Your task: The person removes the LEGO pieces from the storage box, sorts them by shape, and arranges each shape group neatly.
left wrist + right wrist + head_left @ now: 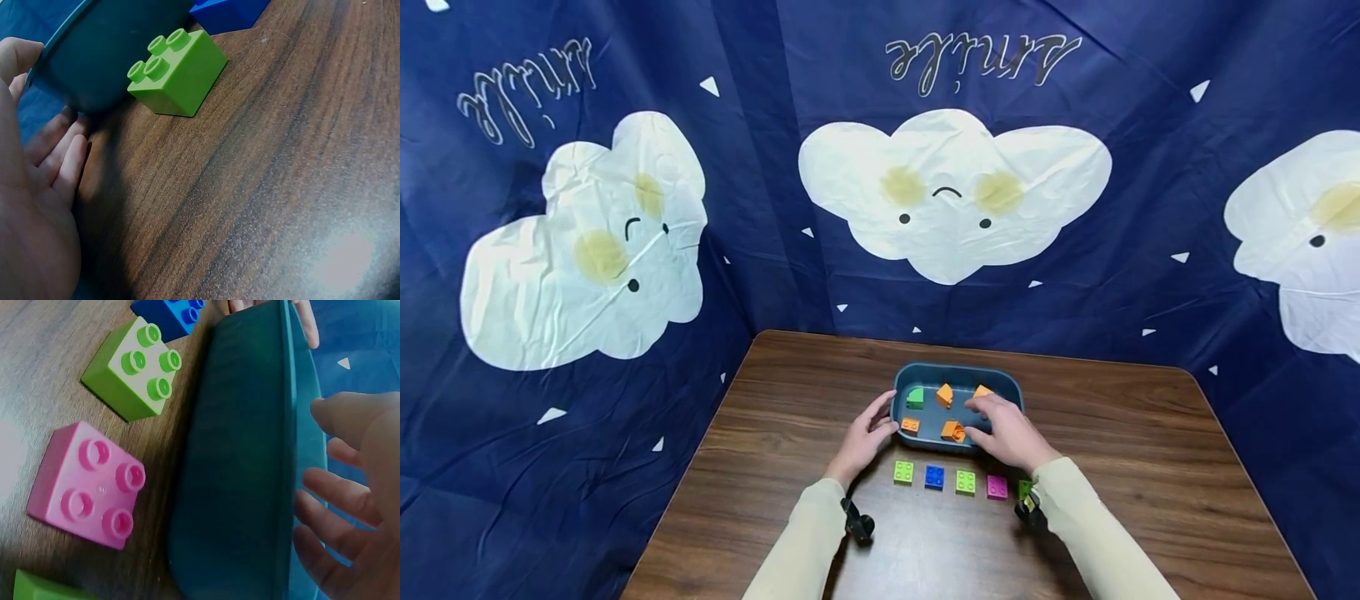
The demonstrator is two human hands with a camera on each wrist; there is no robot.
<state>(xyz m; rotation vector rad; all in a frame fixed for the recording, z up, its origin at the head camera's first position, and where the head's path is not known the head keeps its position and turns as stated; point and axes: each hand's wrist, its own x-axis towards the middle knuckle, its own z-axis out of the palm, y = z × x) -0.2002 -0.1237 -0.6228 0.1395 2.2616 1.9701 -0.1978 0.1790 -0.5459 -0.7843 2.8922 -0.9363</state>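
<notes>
My left hand (859,443) holds the left end of a dark teal plastic tub (958,369). In the left wrist view its thumb touches the rim, while the other fingers lie low by the tub's base. Over the tub's right part hovers my right hand (1011,432), fingers loosely bent and apart, nothing seen between them. Inside the tub lie a green block (915,399) and several orange toy blocks (944,395). One orange block (953,431) sits close to the right thumb. Another orange block (982,390) is partly hidden by the right fingers.
A row of studded blocks stands before the tub: lime (903,472), blue (934,477), lime (966,482), pink (997,487) and green (1026,488), the last partly behind the right wrist's camera. The wooden table (1112,433) meets a dark blue curtain (865,308) with cloud prints.
</notes>
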